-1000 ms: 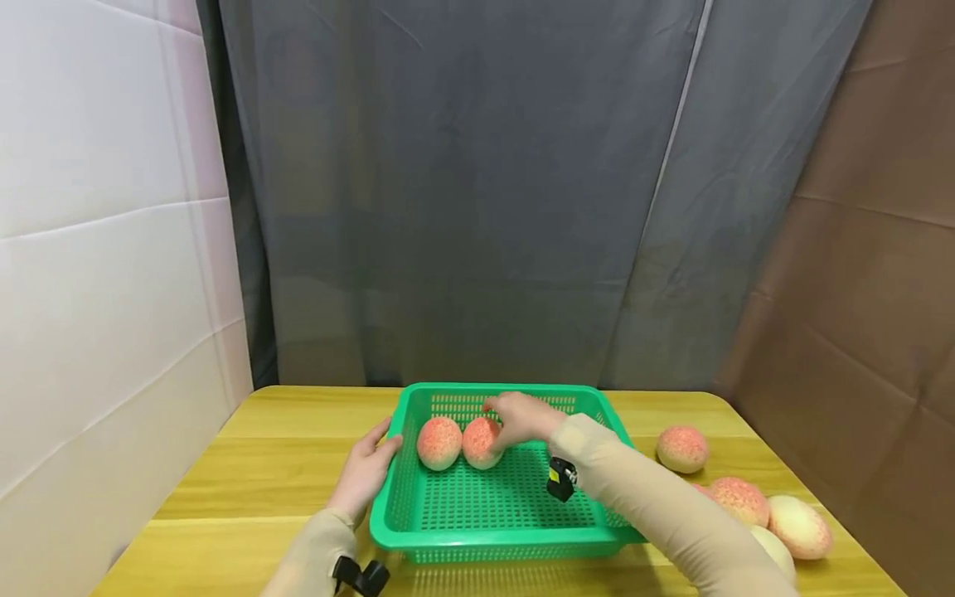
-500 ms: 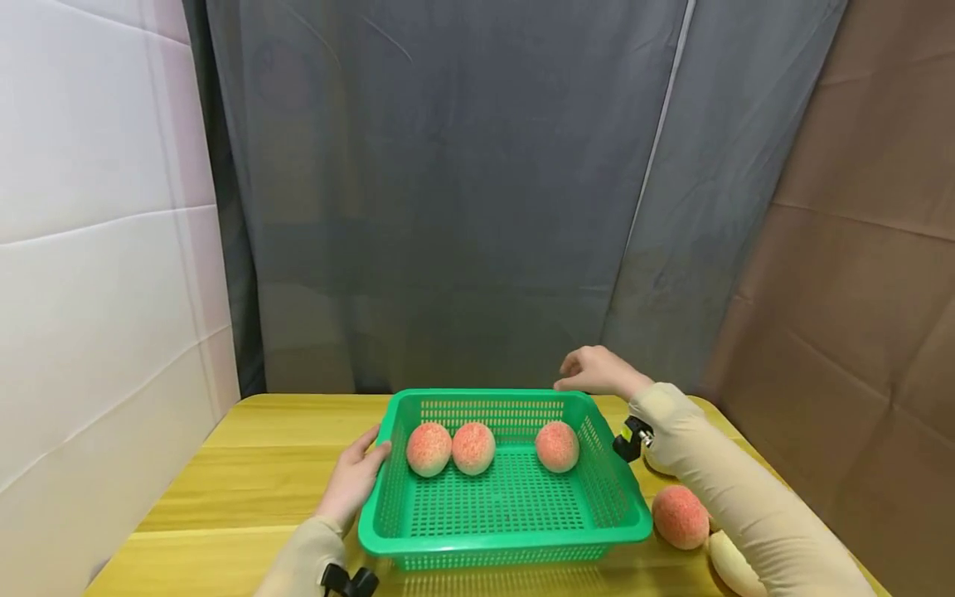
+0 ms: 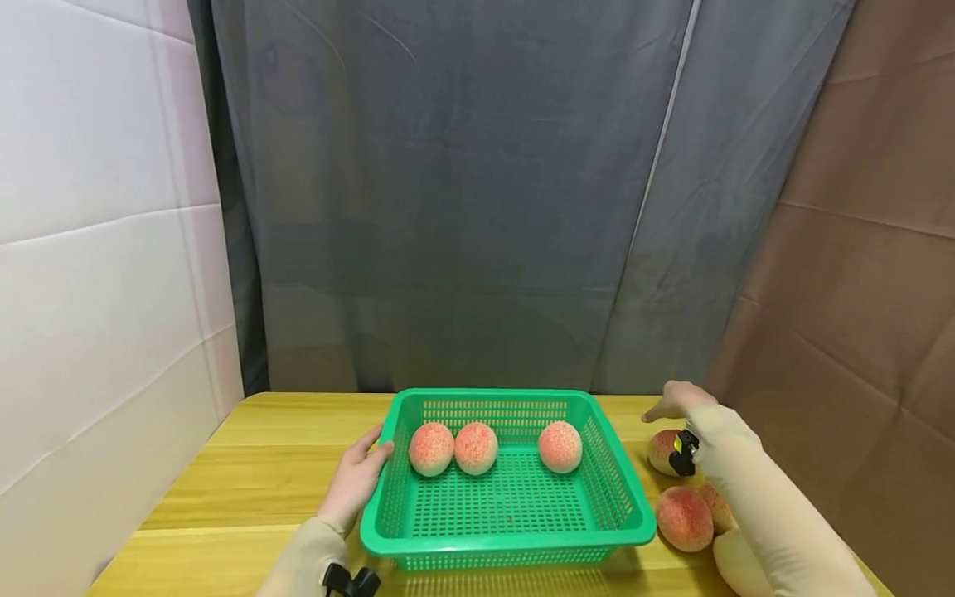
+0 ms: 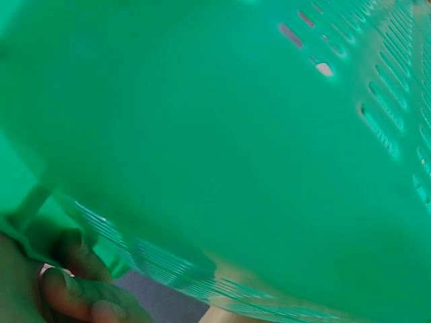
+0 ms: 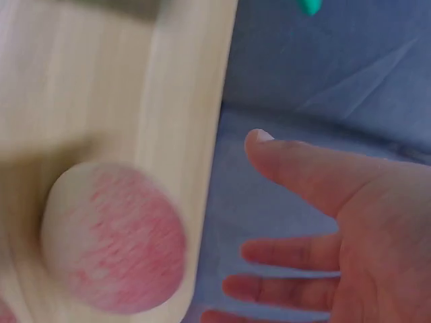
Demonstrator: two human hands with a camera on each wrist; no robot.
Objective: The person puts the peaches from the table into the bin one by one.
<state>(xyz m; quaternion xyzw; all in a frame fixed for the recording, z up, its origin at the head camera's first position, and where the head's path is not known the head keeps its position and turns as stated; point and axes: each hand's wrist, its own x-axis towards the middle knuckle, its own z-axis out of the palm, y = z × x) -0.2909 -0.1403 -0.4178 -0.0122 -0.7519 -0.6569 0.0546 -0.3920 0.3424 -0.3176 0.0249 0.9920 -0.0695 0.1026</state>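
Note:
A green plastic basket [image 3: 507, 543] stands on the table with three peaches in it. Two of them, a left peach [image 3: 431, 449] and a middle peach [image 3: 476, 448], sit side by side; a third peach [image 3: 559, 447] lies near the right wall. My left hand [image 3: 354, 477] grips the basket's left rim, thumb on top, fingers [image 4: 81, 296] curled below it. Beyond the basket's right side, my right hand [image 3: 677, 400] hangs above a peach [image 3: 662, 452] on the table. Its fingers are spread and hold nothing, apart from that pink-blushed peach [image 5: 114, 239] in the right wrist view.
More peaches lie right of the basket: a red peach [image 3: 685, 519], one behind it, and a pale peach [image 3: 740, 564] partly under my right sleeve. The wooden table [image 3: 246, 464] ends at a grey curtain [image 3: 448, 249]; a brown cloth [image 3: 858, 332] hangs at the right.
My right hand has let go of the middle peach and moved right, out of the basket to above the table peaches. The third peach has come into sight. My left hand keeps its grip.

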